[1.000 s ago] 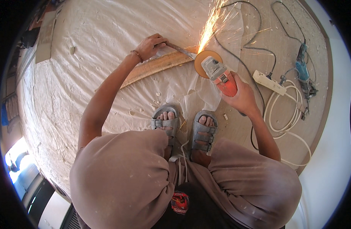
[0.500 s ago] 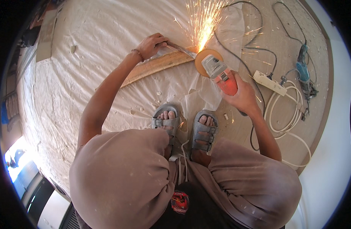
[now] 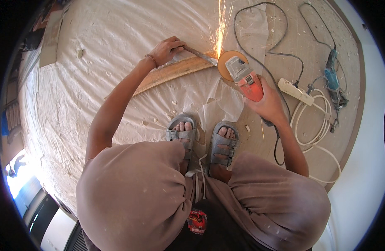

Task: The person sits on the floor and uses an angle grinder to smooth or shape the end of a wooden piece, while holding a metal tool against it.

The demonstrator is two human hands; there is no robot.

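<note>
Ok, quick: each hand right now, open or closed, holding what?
Left hand: closed, holding a metal bar.
Right hand: closed around the grinder.

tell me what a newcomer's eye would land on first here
Probably the sparks, flying toward the top edge, right of centre, from beside the disc of the red grinder in the right hand. Next, perhaps, the left hand, upper left of centre, gripping a metal strip near the board. Then the open-toed sandals, at the middle, below the sparks.
</note>
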